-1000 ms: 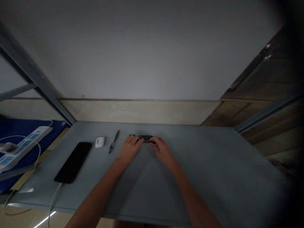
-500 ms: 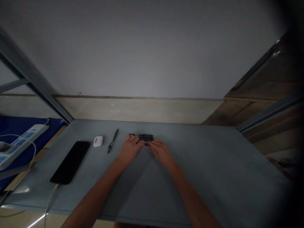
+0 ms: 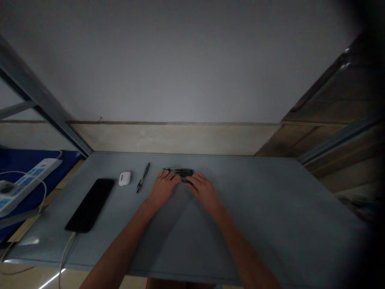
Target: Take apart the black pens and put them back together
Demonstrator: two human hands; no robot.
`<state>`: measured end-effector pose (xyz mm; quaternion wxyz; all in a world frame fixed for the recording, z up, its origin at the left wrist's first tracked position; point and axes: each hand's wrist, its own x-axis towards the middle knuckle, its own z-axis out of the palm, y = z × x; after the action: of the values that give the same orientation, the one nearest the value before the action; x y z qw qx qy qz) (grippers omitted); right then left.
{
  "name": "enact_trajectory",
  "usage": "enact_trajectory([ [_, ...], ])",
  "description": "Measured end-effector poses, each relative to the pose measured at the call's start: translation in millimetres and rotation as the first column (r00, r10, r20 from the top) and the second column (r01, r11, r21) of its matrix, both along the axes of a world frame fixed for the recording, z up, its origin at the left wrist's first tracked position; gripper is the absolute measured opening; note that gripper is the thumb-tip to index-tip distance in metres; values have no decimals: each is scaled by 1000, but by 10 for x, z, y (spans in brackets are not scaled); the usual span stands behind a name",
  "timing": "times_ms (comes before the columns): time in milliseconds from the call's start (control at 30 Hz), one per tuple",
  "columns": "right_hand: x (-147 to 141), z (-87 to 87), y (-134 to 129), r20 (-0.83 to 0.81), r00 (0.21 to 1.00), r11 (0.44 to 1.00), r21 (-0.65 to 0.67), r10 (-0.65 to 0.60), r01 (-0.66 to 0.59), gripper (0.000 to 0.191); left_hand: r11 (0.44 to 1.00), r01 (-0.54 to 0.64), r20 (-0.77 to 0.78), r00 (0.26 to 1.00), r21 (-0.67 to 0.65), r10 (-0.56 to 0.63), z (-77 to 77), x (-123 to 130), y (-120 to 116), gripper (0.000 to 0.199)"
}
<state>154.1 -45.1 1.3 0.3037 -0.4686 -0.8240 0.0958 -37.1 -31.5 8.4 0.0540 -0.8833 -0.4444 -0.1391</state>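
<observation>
Several dark pens [image 3: 184, 171] lie side by side, pointing left to right, near the back of the grey table [image 3: 258, 200]. My left hand [image 3: 164, 185] is closed at their left part, its fingers covering some of them. My right hand [image 3: 203, 190] is closed at their right end. Between both hands, the nearest pen is pinched at its two ends, mostly hidden by the fingers. A single pen [image 3: 143, 178] lies slanted to the left of my left hand, touched by neither hand.
Left of the single pen are a white earbud case [image 3: 124, 178] and a black phone [image 3: 90, 205] with a white cable [image 3: 63, 251]. A white power strip [image 3: 28, 182] lies on a blue surface at the far left. A wall stands behind the table.
My right hand has shifted slightly left and closer to my left hand. The pens' right ends are now a little more covered. The view has moved slightly.
</observation>
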Motion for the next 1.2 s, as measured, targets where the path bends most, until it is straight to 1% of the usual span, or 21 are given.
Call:
enact_trajectory([
  [100, 3, -10, 4, -118, 991, 987, -152, -61, 43, 26, 999, 19, 0, 1000, 28, -19, -18, 19, -9, 20],
  [167, 13, -3, 10, -177, 981, 966, -258, -76, 28, 30, 999, 29, 6, 1000, 23, -29, -32, 42, -21, 23],
  [233, 26, 15, 18, -249, 966, 953, -303, -72, -7, 27, 1000, 27, 23, 999, 0, -27, -41, 63, -34, 24],
  [333, 45, 40, 29, -363, 929, 960, -278, -76, -30, 16, 998, 5, 64, 998, -61, -1, -43, 78, -48, 25],
  [400, 51, 46, 34, -416, 908, 969, -238, -46, -59, 13, 995, -5, 90, 996, -102, 15, -40, 76, -52, 26],
  [467, 50, 43, 32, -454, 891, 970, -223, -16, -96, 17, 991, -5, 112, 993, -132, 20, -37, 69, -53, 27],
  [500, 48, 40, 28, -465, 885, 966, -236, -14, -108, 23, 989, 2, 124, 992, -146, 16, -37, 65, -53, 27],
  [533, 46, 38, 24, -468, 883, 958, -264, -24, -113, 28, 987, 12, 133, 991, -160, 10, -36, 62, -53, 28],
  [567, 44, 36, 18, -458, 888, 946, -302, -41, -113, 30, 984, 22, 140, 990, -175, 2, -35, 59, -55, 28],
  [633, 43, 37, 10, -406, 911, 921, -376, -67, -100, 24, 977, 46, 139, 990, -209, -17, -31, 54, -59, 29],
  [667, 45, 41, 9, -379, 923, 913, -397, -72, -92, 25, 974, 52, 134, 991, -223, -22, -29, 52, -62, 29],
  [733, 51, 53, 11, -363, 929, 914, -397, -72, -84, 28, 971, 50, 131, 991, -236, -19, -27, 49, -63, 29],
  [833, 55, 66, 20, -439, 898, 933, -336, -35, -128, 17, 977, 44, 144, 989, -207, -14, -40, 46, -48, 30],
  [900, 53, 63, 23, -482, 876, 936, -316, -18, -155, 18, 986, 48, 139, 990, -157, -26, -60, 45, -29, 29],
  [933, 51, 58, 22, -493, 869, 934, -323, -29, -152, 20, 990, 50, 134, 990, -130, -33, -71, 46, -19, 28],
  [1067, 58, 35, 24, -451, 888, 897, -423, -90, -124, 22, 994, 80, 127, 989, -68, -71, -103, 56, -5, 26],
  [1133, 68, 35, 32, -433, 898, 901, -417, -80, -121, 25, 994, 88, 127, 989, -62, -79, -102, 61, -12, 26],
  [1200, 76, 43, 38, -450, 891, 923, -365, -59, -123, 17, 995, 78, 129, 989, -63, -69, -90, 65, -23, 26],
])
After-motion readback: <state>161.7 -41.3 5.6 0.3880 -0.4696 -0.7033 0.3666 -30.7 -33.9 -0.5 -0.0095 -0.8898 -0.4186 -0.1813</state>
